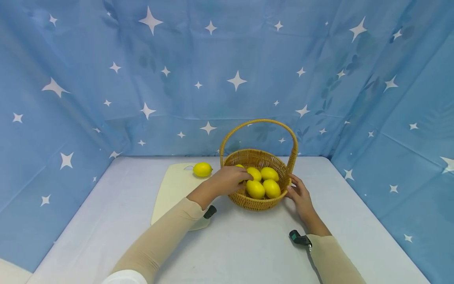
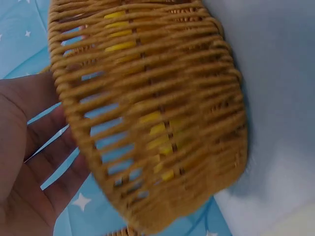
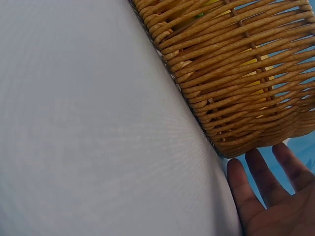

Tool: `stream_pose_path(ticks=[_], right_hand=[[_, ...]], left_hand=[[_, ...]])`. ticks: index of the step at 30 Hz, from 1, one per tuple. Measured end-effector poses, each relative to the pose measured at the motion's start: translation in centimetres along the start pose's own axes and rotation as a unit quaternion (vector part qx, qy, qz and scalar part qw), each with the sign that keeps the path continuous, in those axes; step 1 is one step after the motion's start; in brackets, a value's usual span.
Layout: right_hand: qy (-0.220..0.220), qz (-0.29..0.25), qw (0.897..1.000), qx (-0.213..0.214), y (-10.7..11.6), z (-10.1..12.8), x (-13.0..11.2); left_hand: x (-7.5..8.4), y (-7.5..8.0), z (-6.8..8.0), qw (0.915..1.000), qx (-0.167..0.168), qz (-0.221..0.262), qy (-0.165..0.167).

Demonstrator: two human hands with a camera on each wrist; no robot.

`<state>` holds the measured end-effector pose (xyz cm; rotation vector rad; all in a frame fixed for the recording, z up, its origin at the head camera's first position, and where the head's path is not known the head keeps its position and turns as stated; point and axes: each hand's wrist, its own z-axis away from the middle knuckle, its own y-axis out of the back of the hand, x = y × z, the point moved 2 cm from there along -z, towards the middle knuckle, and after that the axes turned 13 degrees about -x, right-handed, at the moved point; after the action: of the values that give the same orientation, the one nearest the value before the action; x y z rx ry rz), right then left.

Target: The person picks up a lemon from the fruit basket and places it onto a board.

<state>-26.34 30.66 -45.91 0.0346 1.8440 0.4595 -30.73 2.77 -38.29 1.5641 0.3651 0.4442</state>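
Observation:
In the head view a round wicker basket [image 1: 260,205] with a tall arched handle holds several yellow lemons [image 1: 255,189]. My left hand [image 1: 230,179] reaches over the basket's left rim, above the lemons there. From the left wrist view, the fingers of that hand [image 2: 44,147] pass behind the woven rim, so their tips and anything between them are hidden. On the right side, my right hand [image 1: 299,197] touches the basket below the handle's base. Its fairly straight fingers [image 3: 266,179] rest against the wicker edge in the right wrist view.
A cream cutting board [image 1: 170,193] lies left of the basket, with one lemon [image 1: 202,169] at its far end by the handle hole. Dark wrist devices [image 1: 299,239] sit near both cuffs. A blue curtain with white stars [image 1: 213,79] surrounds the white table [image 1: 248,248].

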Motion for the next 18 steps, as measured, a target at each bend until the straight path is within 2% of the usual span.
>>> stream_pose_path(ticks=[7, 13, 18], right_hand=[[-0.002, -0.001, 1.000, 0.004, 0.3, -0.2, 1.5], [-0.001, -0.008, 1.000, 0.008, 0.7, -0.5, 3.3], [0.000, -0.013, 1.000, 0.003, 0.2, -0.3, 1.9]], left_hand=[[0.3, -1.2, -2.4, 0.9994, -0.032, 0.003, 0.011], [0.1, -1.9, -3.5, 0.9983, -0.054, 0.011, 0.020], [0.0, -1.8, -3.7, 0.9972, -0.068, 0.024, 0.019]])
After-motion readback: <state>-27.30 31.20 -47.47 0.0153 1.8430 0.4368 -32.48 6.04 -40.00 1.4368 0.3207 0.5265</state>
